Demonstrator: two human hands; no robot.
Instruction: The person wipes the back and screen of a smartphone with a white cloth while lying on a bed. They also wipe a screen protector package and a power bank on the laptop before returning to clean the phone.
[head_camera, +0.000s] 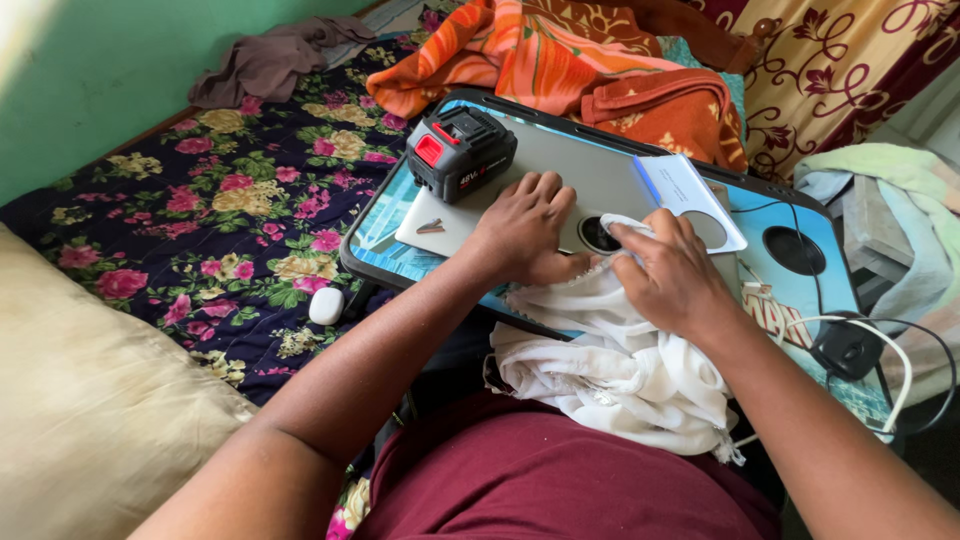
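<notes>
My bed's dark floral-print bedsheet (230, 210) carries a black-rimmed blue lap tray (385, 262), small white oval case (326, 306), cream pillow (90, 400), crumpled orange patterned blanket (560, 60) and grey-brown cloth (275, 58).

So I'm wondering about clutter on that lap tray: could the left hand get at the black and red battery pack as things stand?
Probably yes. The left hand rests flat on the grey laptop, and the battery pack stands just beyond its fingertips with nothing between them. The right hand and white cloth sit off to the other side.
</notes>
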